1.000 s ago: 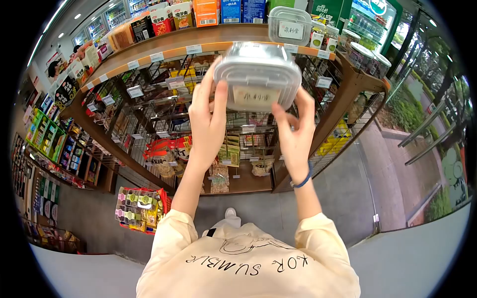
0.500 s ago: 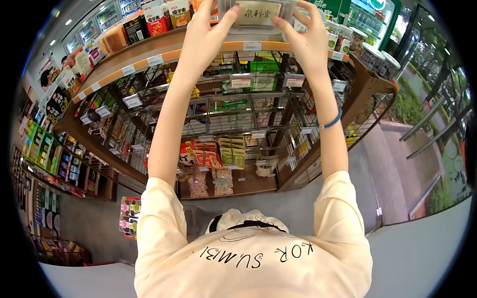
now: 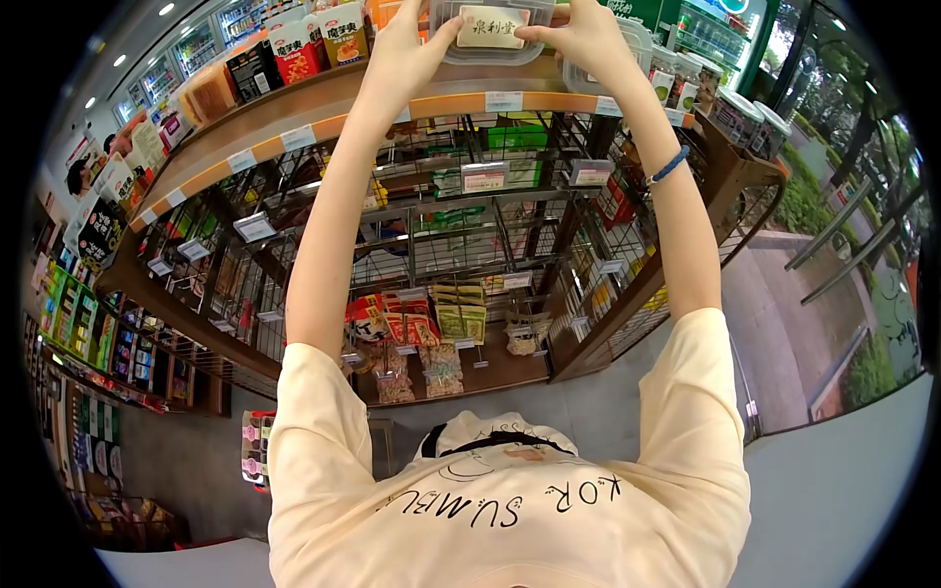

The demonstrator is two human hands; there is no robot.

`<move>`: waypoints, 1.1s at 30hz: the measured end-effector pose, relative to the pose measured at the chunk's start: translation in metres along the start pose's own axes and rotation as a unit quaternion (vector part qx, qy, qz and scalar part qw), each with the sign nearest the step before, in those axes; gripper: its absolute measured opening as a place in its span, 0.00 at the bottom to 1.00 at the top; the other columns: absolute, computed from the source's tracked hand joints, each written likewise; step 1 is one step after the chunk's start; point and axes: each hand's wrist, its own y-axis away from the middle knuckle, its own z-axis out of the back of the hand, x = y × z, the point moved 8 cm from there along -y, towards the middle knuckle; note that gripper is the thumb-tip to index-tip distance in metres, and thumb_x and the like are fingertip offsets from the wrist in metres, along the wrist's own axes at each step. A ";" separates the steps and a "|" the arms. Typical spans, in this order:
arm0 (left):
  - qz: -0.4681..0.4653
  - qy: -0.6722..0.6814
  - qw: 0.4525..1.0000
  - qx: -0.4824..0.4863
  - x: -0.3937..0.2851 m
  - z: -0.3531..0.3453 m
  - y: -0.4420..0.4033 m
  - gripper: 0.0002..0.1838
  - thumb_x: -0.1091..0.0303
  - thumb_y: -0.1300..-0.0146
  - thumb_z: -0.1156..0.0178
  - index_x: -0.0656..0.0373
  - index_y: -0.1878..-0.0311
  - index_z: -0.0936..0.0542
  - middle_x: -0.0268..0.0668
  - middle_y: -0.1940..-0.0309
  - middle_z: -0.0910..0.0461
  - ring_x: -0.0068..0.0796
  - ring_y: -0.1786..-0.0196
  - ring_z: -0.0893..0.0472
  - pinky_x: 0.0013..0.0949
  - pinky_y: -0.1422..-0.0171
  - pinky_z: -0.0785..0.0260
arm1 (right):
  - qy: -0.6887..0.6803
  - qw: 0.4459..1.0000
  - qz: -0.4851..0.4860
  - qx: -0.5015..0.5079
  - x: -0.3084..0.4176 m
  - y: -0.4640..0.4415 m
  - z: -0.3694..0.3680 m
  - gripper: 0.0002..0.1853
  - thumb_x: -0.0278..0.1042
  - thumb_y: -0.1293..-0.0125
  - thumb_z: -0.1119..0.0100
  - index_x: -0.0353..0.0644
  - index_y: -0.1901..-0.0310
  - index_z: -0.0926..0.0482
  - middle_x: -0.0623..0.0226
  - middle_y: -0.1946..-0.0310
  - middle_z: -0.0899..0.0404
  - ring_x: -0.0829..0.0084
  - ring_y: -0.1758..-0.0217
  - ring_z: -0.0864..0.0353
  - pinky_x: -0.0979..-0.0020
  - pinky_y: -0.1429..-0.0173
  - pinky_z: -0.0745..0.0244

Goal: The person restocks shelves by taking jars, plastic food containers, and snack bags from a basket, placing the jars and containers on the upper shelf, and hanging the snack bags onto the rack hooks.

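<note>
A clear plastic box point(image 3: 480, 55) with a cream label in Chinese characters sits above the top shelf point(image 3: 436, 102). My left hand point(image 3: 407, 54) grips its left side, the thumb pressed on the front by the label. From the right, my right hand point(image 3: 591, 49) holds the same box, its thumb reaching across the front to the label. The fingers behind the box are partly hidden. Just beside my right hand is another clear plastic container point(image 3: 632, 44), partly covered by the hand. I cannot tell whether the held box touches the shelf.
Konjac snack boxes point(image 3: 294, 49) and a bread loaf point(image 3: 208, 93) line the top shelf at left; lidded jars point(image 3: 737, 116) stand at right. Below are wire racks with price tags and hanging snack packets point(image 3: 458, 318). A glass wall point(image 3: 833, 235) borders the right side.
The box appears slightly lower in view and its label is more fully visible. My right hand has shifted its hold, with the thumb now lying more sideways. Both hands still hold the box.
</note>
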 end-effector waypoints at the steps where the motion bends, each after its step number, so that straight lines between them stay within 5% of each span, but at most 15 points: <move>1: 0.001 0.000 1.000 0.000 0.012 -0.001 0.001 0.27 0.70 0.39 0.43 0.62 0.38 0.38 0.47 0.49 0.25 0.33 0.45 0.26 0.32 0.41 0.36 | 0.000 1.000 0.000 0.001 0.002 -0.002 0.001 0.35 0.26 0.53 0.34 0.43 0.41 0.37 0.52 0.69 0.20 0.65 0.65 0.19 0.70 0.60 0.27; 3: 0.041 -0.041 0.998 0.034 0.043 -0.008 0.001 0.31 0.50 0.39 0.43 0.60 0.38 0.34 0.44 0.44 0.27 0.34 0.41 0.28 0.36 0.39 0.36 | 0.078 0.996 -0.027 0.045 0.001 -0.006 -0.004 0.35 0.28 0.54 0.33 0.44 0.42 0.37 0.49 0.70 0.21 0.58 0.66 0.19 0.67 0.60 0.26; 9: 0.096 -0.013 0.993 0.065 0.052 -0.017 0.011 0.33 0.49 0.40 0.41 0.62 0.40 0.34 0.47 0.45 0.27 0.35 0.43 0.26 0.36 0.41 0.34 | 0.302 0.951 0.028 0.064 0.005 -0.019 -0.011 0.36 0.38 0.59 0.28 0.43 0.47 0.33 0.48 0.66 0.21 0.49 0.62 0.21 0.58 0.59 0.26; 16: 0.084 -0.104 0.988 0.079 0.043 -0.019 0.016 0.30 0.50 0.40 0.43 0.64 0.43 0.32 0.48 0.50 0.23 0.41 0.49 0.22 0.39 0.45 0.30 | 0.343 0.932 0.054 0.108 -0.013 -0.023 -0.022 0.36 0.47 0.62 0.27 0.43 0.49 0.30 0.50 0.64 0.22 0.48 0.57 0.24 0.54 0.47 0.33; 21: 0.098 -0.108 0.981 0.128 0.049 -0.022 0.013 0.37 0.44 0.41 0.44 0.62 0.37 0.37 0.54 0.45 0.29 0.44 0.41 0.28 0.41 0.40 0.34 | 0.371 0.909 0.185 0.040 -0.008 -0.022 -0.018 0.27 0.46 0.54 0.31 0.42 0.53 0.26 0.53 0.58 0.23 0.50 0.54 0.26 0.55 0.46 0.34; 24: 0.081 -0.126 0.985 0.087 0.039 -0.016 0.009 0.38 0.45 0.41 0.44 0.56 0.34 0.42 0.54 0.45 0.28 0.44 0.43 0.26 0.41 0.42 0.32 | 0.306 0.941 0.121 0.078 -0.014 -0.026 -0.014 0.22 0.44 0.47 0.36 0.39 0.55 0.25 0.52 0.60 0.23 0.51 0.55 0.25 0.59 0.49 0.31; 26: 0.109 0.050 0.986 0.117 0.022 -0.023 0.010 0.28 0.69 0.39 0.43 0.61 0.37 0.41 0.46 0.54 0.22 0.34 0.50 0.22 0.33 0.46 0.33 | 0.273 0.953 0.096 0.091 -0.017 -0.026 -0.011 0.21 0.43 0.46 0.37 0.38 0.56 0.25 0.51 0.61 0.22 0.51 0.56 0.24 0.60 0.51 0.30; 27: 0.108 0.050 0.986 0.116 0.026 -0.024 0.010 0.28 0.69 0.39 0.43 0.61 0.37 0.41 0.46 0.54 0.22 0.34 0.50 0.22 0.33 0.46 0.33 | 0.239 0.963 0.072 0.104 -0.020 -0.026 -0.011 0.19 0.42 0.44 0.39 0.36 0.57 0.25 0.51 0.62 0.22 0.52 0.56 0.23 0.62 0.53 0.29; 29: 0.107 -0.080 0.982 0.135 0.041 -0.031 0.011 0.37 0.45 0.40 0.44 0.49 0.32 0.46 0.54 0.46 0.27 0.44 0.46 0.23 0.41 0.45 0.30 | 0.242 0.963 0.073 0.097 -0.020 -0.026 -0.008 0.19 0.42 0.44 0.39 0.36 0.56 0.25 0.49 0.62 0.22 0.52 0.57 0.23 0.61 0.53 0.28; 33: 0.096 -0.096 0.985 0.109 0.047 -0.035 0.010 0.36 0.46 0.40 0.44 0.47 0.33 0.44 0.53 0.48 0.25 0.45 0.49 0.22 0.41 0.48 0.29 | 0.230 0.966 0.068 0.092 -0.023 -0.023 -0.002 0.19 0.41 0.43 0.39 0.35 0.56 0.25 0.49 0.62 0.22 0.53 0.56 0.22 0.62 0.53 0.28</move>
